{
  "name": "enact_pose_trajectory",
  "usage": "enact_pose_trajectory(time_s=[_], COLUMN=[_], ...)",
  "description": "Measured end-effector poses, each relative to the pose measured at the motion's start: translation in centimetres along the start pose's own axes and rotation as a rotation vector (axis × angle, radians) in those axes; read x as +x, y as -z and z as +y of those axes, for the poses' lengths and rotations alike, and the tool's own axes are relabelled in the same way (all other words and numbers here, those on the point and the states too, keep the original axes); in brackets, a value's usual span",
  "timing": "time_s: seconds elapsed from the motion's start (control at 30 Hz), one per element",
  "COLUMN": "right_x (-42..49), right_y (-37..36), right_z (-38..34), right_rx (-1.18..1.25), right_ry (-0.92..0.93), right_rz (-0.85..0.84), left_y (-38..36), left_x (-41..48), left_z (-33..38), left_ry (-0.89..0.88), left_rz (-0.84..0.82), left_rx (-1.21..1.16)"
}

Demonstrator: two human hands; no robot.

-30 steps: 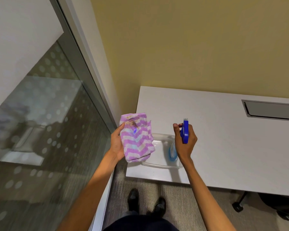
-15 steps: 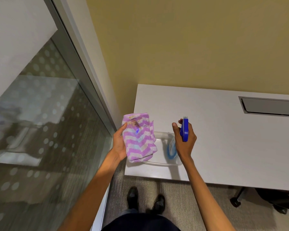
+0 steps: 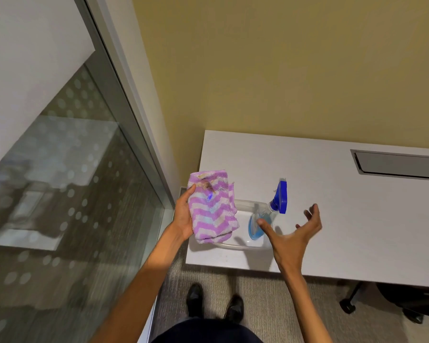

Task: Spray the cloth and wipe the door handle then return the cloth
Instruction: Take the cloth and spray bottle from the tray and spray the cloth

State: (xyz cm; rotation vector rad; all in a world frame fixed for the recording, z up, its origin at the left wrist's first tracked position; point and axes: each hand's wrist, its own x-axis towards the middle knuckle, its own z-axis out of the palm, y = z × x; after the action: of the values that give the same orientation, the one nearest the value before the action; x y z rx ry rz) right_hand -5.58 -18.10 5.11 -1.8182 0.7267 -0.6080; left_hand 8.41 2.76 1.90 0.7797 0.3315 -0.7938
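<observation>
My left hand (image 3: 183, 214) grips a folded purple-and-white striped cloth (image 3: 212, 209) with a brown stain near its top, held above the left end of a clear plastic tray (image 3: 243, 245). A spray bottle (image 3: 270, 214) with a blue trigger head and blue liquid stands in the tray's right end. My right hand (image 3: 292, 233) is off the bottle, fingers spread, palm up, just right of it. No door handle is in view.
The tray sits at the front left corner of a white desk (image 3: 344, 219) with a grey cable hatch (image 3: 396, 164). A glass partition (image 3: 60, 206) with a metal frame stands at left. A chair base (image 3: 349, 303) is under the desk.
My right hand has let go of the spray bottle, which now stands in the tray, and has drawn back to the right with fingers spread. The left hand still holds the cloth.
</observation>
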Motion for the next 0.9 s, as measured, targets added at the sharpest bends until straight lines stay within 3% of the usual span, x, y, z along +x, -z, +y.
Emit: enact_pose_trajectory(time_s=[0.07,0.13,0.27,0.53,0.77,0.9], right_x=[-1.3,-2.6,-3.8,-1.9,-1.7,-2.3], right_y=[0.2,-0.4,-3.6,-8.4,-10.0,-10.0], right_z=[-1.3,-3.0,-5.5,-5.4,-4.5,-4.1], right_rx=[0.001,0.049,0.077,-0.039,0.149,0.247], right_ry=[0.098,0.185,0.190,-0.037,-0.336,-0.465], right_rz=[0.123,0.144,-0.135,-0.298,-0.492,-0.504], left_y=[0.0,-0.1,-0.8,-1.1,0.1,0.4], left_x=[0.1,0.2,0.2,-1.5,-2.3,-2.5], left_z=[-0.1,-0.2,-0.1,0.7,1.3,1.2], left_ry=[0.013,0.016,-0.018,0.010,0.033,0.069], left_rz=[-0.008,-0.014,-0.008,-0.031,0.001,-0.012], left_rx=[0.000,0.009,0.057,0.051,0.149,0.200])
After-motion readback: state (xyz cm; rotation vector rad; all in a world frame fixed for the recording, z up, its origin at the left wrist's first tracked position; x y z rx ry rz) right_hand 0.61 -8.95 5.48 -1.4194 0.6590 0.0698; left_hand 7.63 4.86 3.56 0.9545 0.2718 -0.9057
